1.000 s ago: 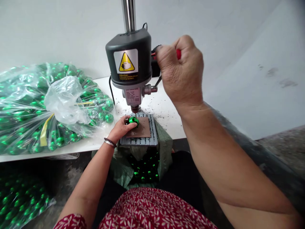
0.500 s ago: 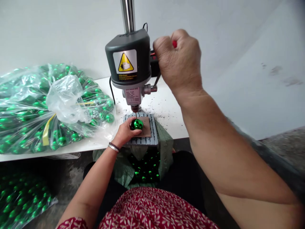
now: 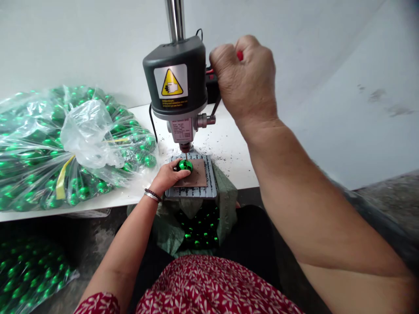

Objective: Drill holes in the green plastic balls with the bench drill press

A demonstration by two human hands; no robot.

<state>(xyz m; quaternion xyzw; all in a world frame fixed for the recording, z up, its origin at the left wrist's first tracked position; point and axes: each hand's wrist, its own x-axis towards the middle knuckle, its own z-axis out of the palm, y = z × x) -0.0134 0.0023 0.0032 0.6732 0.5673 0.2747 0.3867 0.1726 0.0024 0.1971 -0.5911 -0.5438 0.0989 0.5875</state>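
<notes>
In the head view, one green ball [image 3: 186, 165] sits on one brown board [image 3: 199, 175], below the one bit [image 3: 186, 155] of one drill press [image 3: 173, 80]; whether they touch, I cannot tell. The left hand [image 3: 167, 178] has its grip clamped on the ball from the side, two bracelets [image 3: 152, 196] at its wrist. The right hand [image 3: 246, 83] has its grip closed around one lever [image 3: 217, 106]. Left on the tabletop [image 3: 234, 172] lies one clear bag [image 3: 87, 133] of uncountable balls; a second bag [image 3: 29, 274] lies lower, and one sack [image 3: 228, 209] holds more.

Workshop: drill press [image 3: 175, 80], shavings [image 3: 225, 150], bagged green balls [image 3: 49, 144].
</notes>
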